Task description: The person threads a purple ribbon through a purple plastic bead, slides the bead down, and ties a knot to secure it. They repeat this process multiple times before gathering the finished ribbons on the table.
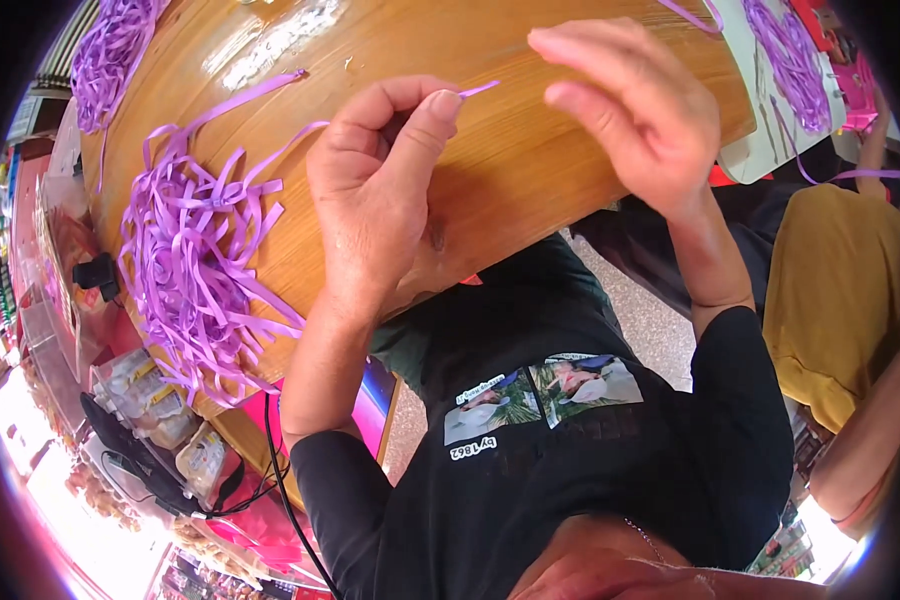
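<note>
Between the thumb and bent forefinger of my left hand (380,175) a purple ribbon is pinched, its short tip (480,89) sticking out to the right. Another stretch of ribbon (295,138) runs from behind that hand toward a loose heap of purple ribbons (195,260) at the table's left side. My right hand (640,110) is raised over the table to the right of the tip, apart from it. Its thumb and fingers are spread, and nothing shows between them.
The wooden table (510,200) has a second purple ribbon bundle (115,60) at its far left. On the right, a white surface (745,150) carries another bundle (790,70). A person in mustard trousers (830,290) sits close on my right. A black cable (282,480) hangs at lower left.
</note>
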`<state>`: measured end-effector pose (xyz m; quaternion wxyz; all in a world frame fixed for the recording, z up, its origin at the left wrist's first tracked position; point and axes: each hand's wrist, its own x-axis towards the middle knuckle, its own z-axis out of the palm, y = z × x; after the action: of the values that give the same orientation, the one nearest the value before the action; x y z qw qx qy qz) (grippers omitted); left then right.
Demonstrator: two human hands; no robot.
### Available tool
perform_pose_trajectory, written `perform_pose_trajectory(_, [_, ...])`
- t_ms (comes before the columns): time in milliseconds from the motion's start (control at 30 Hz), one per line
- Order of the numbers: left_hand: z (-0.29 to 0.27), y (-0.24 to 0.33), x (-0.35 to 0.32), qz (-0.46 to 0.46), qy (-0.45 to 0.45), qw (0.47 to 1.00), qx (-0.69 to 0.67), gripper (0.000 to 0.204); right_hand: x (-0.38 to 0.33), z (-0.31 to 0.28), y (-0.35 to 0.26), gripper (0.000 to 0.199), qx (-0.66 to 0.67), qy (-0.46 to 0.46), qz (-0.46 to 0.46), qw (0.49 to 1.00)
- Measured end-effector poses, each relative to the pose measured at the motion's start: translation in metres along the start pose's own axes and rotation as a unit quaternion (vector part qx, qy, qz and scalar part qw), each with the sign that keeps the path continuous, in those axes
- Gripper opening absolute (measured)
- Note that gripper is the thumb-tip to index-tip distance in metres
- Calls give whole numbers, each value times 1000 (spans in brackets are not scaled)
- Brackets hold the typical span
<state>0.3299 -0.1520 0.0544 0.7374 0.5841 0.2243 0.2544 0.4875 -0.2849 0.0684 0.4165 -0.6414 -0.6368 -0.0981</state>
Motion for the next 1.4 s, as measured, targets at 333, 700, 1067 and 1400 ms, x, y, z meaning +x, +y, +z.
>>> perform_pose_trajectory(333, [-2,8,-4,-85,-24,994,57,11,2,26,3,37,-8,13,-114,993])
perform_pose_trajectory(700, [-16,11,9,130,-74,934,326,3,6,11,3,20,17,-96,2,995])
perform_pose_trajectory(1067, [-6,-4,7,-60,-38,980,-183,11,6,35,-8,22,400,-35,163,901])
perform_pose_trajectory(1400, [0,-13,2,62,34,997,-31,14,8,46,-7,30,225,12,99,969])
